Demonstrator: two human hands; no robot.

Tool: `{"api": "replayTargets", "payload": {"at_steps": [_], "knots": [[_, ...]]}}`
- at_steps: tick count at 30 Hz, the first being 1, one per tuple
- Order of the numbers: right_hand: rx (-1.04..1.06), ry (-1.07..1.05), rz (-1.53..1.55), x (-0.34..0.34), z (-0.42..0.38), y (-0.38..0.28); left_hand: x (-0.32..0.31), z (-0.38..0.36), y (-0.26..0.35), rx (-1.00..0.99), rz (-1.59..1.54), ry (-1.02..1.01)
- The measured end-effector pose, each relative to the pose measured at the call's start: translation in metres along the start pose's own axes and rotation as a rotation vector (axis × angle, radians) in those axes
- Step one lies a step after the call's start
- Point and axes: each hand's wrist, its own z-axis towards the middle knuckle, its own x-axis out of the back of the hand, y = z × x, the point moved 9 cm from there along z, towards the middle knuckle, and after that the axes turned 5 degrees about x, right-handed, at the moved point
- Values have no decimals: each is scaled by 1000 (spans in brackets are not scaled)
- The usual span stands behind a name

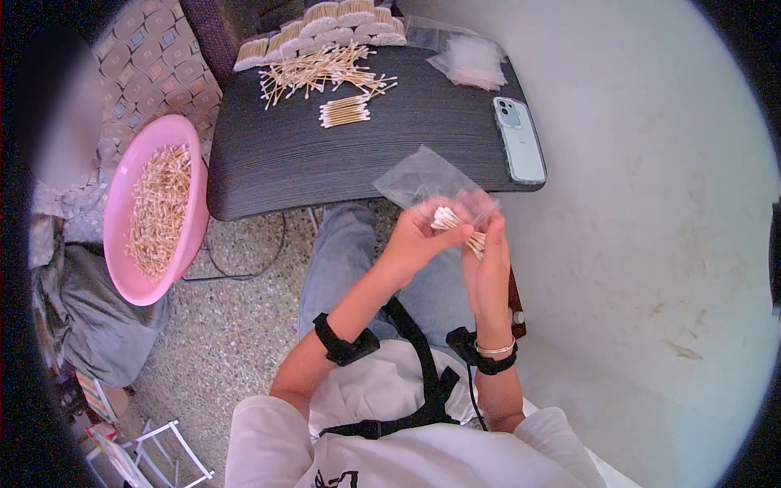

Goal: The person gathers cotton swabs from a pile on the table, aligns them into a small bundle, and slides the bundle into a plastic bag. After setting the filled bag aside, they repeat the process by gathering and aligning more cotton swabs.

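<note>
My left hand (416, 242) and my right hand (488, 260) are together just off the table's front edge. Between them is a small bundle of cotton swabs (445, 218), its white tips showing past my left thumb and more tips near my right palm. A clear plastic bag (423, 177) spreads beyond my fingers, over the table edge; my fingers partly hide its near end. Both hands are closed around the swabs. On the black table (277, 163) lie a neat row of swabs (345, 111) and a loose heap (317, 71) behind it.
Packed swab bundles (338, 23) are stacked at the table's back. Clear bags (473, 62) lie at the back right, near a white phone (520, 141). Left of the table stands a pink basin (119, 220) of swabs. A white wall (643, 203) rises at the right.
</note>
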Motion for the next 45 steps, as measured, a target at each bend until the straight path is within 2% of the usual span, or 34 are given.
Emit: {"api": "replayTargets", "payload": {"at_steps": [1, 7, 13, 16, 18, 21, 22, 24, 25, 27, 31, 37, 43, 45], "knots": [[-48, 0, 119, -8, 0, -5, -1, -1, -2, 22, 17, 7], [-31, -25, 228, -31, -1, -19, -3, -4, -5, 87, 19, 43], [-14, -204, 195, -29, -1, -14, 4, -6, 3, 56, 6, 33], [-82, -11, 122, -6, -4, 3, 5, -6, 8, 28, 6, 30], [-134, -37, 120, 0, -4, 3, 5, -6, 6, 56, -14, 30], [-162, -87, 113, 4, -3, -1, 11, -12, 9, -28, 10, 142], [-164, -107, 110, 5, -2, -3, 11, -12, 5, 10, 37, 104], [-159, -99, 36, 13, 1, -9, 15, -15, -1, 84, 88, 29], [-155, -98, -3, 16, 3, -14, 20, -14, 0, 43, 19, 33], [-56, -88, -135, 18, 10, -39, 31, -12, 0, -35, -118, 40], [259, -106, -476, 18, 23, -92, 36, -12, 8, -97, -89, 0], [216, -352, -897, -12, 28, -130, 25, -6, 3, -41, -131, -81], [225, -387, -959, -30, 37, -127, 23, -7, -1, 4, -255, -121], [211, -409, -893, -28, 41, -120, 21, -7, 0, 29, -335, -153]]}}
